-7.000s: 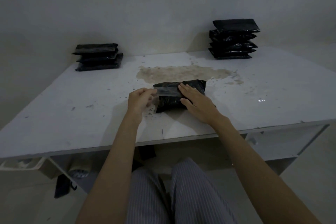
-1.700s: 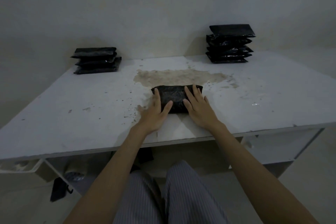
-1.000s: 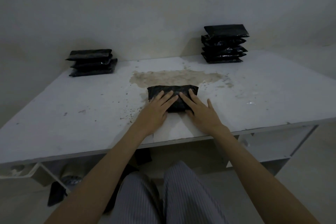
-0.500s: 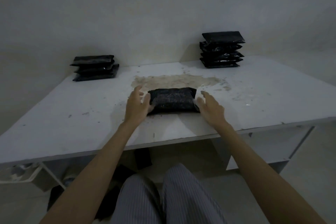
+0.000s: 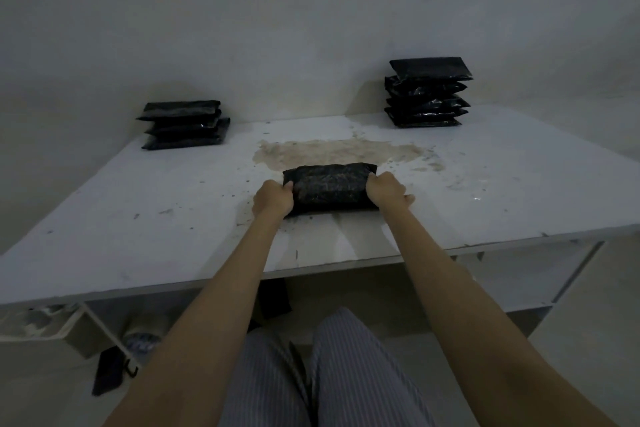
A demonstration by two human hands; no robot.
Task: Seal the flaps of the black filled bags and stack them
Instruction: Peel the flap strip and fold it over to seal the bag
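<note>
Left hand [image 5: 273, 199] and right hand [image 5: 387, 188] curl round opposite ends of the black bag [image 5: 329, 188] lying between them on the table [image 5: 138, 204], apparently sealed and unstacked; shorter stack [image 5: 183, 125] far beyond-left, taller stack [image 5: 427, 92] beyond-right

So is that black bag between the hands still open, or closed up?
Closed, apparently: the bag lies flat as a compact block, no loose flap showing, left hand and right hand gripping its ends.

Both hands [image 5: 273, 199] hide the ends of the black bag [image 5: 330, 189], fingertips out of sight
</note>
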